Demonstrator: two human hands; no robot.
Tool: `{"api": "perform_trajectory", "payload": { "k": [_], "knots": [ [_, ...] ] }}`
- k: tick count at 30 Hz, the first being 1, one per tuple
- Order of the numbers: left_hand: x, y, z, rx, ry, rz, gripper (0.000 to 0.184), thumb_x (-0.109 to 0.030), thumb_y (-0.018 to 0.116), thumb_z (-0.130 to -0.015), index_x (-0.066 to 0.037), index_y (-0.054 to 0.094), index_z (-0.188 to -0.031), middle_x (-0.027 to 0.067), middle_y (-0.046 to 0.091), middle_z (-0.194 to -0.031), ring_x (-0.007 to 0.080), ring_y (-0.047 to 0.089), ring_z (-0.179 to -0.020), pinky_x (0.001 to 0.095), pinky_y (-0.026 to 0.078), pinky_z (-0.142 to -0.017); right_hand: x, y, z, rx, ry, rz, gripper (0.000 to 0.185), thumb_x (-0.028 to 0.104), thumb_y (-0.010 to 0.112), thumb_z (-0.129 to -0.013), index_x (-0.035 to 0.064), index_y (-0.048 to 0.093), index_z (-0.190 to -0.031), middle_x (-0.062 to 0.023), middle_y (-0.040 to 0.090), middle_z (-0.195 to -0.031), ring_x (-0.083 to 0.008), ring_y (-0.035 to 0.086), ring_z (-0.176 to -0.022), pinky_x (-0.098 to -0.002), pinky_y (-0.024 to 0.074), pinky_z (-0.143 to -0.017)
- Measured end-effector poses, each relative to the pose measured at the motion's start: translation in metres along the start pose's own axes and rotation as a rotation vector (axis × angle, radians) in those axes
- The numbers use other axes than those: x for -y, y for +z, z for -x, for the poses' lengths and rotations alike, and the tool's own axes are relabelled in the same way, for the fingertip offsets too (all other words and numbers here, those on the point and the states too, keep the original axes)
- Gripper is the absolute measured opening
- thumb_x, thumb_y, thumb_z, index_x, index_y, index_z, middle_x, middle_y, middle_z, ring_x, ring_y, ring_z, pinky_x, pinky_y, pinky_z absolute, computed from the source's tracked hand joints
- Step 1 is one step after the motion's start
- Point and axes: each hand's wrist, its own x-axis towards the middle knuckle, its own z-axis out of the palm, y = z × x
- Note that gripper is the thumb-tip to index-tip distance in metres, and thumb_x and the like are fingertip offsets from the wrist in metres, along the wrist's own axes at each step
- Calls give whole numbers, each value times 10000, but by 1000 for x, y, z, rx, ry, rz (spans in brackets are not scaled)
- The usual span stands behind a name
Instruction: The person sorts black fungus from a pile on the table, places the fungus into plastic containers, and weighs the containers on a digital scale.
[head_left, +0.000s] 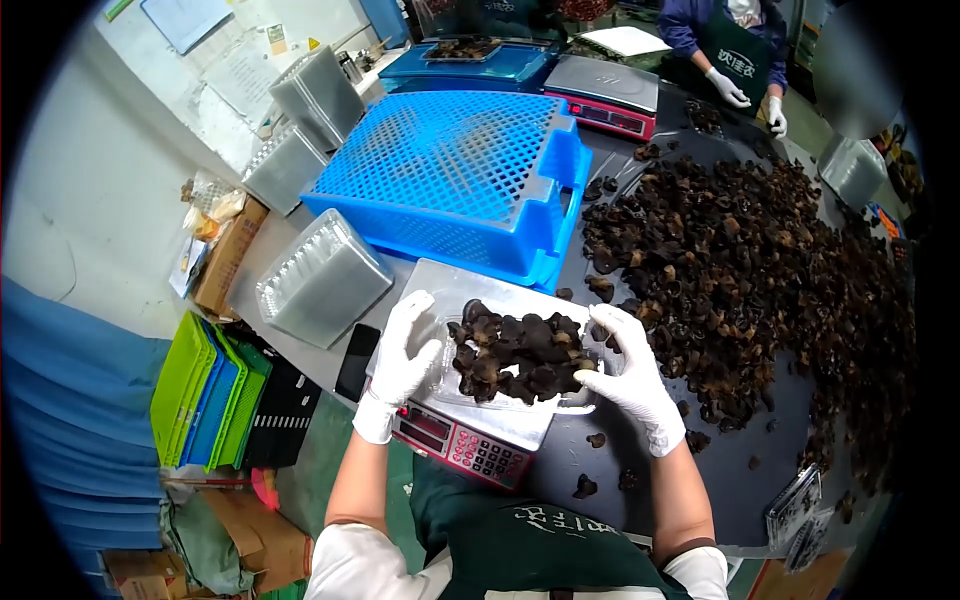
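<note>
A clear plastic tray [548, 402] filled with dark wood ear mushrooms [535, 340] rests on the metal pan of a scale [430, 275] in front of me. My left hand [402, 355], in a white glove, is at the tray's left end with thumb and fingers apart. At the right end, my gloved right hand [635, 385] grips the tray, its thumb over the rim by the mushrooms and its fingers toward the far corner. The scale's red keypad panel [465, 445] faces me.
A large upturned blue crate [450, 170] stands beyond the scale. Stacked clear trays [325, 280] and a black phone [357, 362] are to the left. A big mushroom heap [740, 270] covers the right side. Across the table, a gloved person [735, 60] stands near another scale [605, 90].
</note>
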Motion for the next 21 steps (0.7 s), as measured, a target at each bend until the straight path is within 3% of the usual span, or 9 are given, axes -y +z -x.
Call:
{"api": "perform_trajectory", "payload": {
  "k": [2,3,4,7,11,13,16,17,21],
  "knots": [
    [-10,-9,-10,108,119,-74,711,-208,761,-718,-41,459,-1340,183,386,-1406,314,393,-1305,426,348,-1069,6,-1,-7,67,-40,178,830,331,824,-623,80,472,-1331,-197,433,-1339,-347,401,-1263,-438,335,-1061],
    [-6,-10,-15,173,185,-265,890,-375,826,-630,-52,442,-1366,212,320,-1455,372,332,-1339,462,303,-1089,8,3,-10,101,-66,255,858,382,815,-618,75,464,-1338,-202,427,-1348,-359,393,-1269,-444,318,-1070],
    [-8,-6,-17,254,200,-325,1022,-494,822,-586,-59,392,-1405,242,274,-1476,419,251,-1373,500,220,-1117,11,7,-13,135,-92,334,890,434,806,-612,69,456,-1345,-207,420,-1357,-370,385,-1274,-450,302,-1078],
    [-23,14,-20,460,165,-535,1218,-608,789,-552,-41,231,-1474,256,144,-1526,408,88,-1428,514,68,-1150,12,26,-19,213,-229,485,983,490,786,-595,30,400,-1373,-243,388,-1369,-405,356,-1289,-496,266,-1087],
    [-9,43,-13,483,183,-564,1161,-575,796,-565,-16,285,-1446,246,230,-1502,404,162,-1414,519,103,-1146,21,48,-22,236,-192,491,924,413,766,-626,7,393,-1367,-238,426,-1327,-407,393,-1247,-483,297,-1066],
    [4,48,-10,340,349,-469,1017,-481,805,-596,-45,379,-1411,228,390,-1404,405,343,-1323,513,246,-1103,22,52,-22,318,-173,328,876,384,750,-659,31,398,-1378,-218,456,-1314,-395,406,-1240,-471,315,-1060],
    [-6,43,-11,463,190,-290,916,-426,815,-613,-53,448,-1364,192,480,-1320,374,462,-1213,460,356,-1039,19,57,-21,327,-223,445,795,357,730,-680,69,434,-1359,-161,514,-1241,-357,461,-1165,-454,347,-1025],
    [-5,44,-11,382,270,-306,925,-436,826,-596,-61,457,-1356,185,494,-1294,358,494,-1162,435,401,-997,19,56,-22,282,-194,464,781,364,729,-679,78,447,-1349,-153,519,-1229,-349,470,-1146,-451,352,-1018],
    [-6,43,-10,374,265,-327,999,-508,823,-575,-53,432,-1374,215,448,-1339,386,448,-1216,460,355,-1040,19,47,-23,268,-182,422,765,396,722,-676,95,477,-1335,-147,512,-1263,-348,440,-1190,-452,326,-1036]
  ]
}}
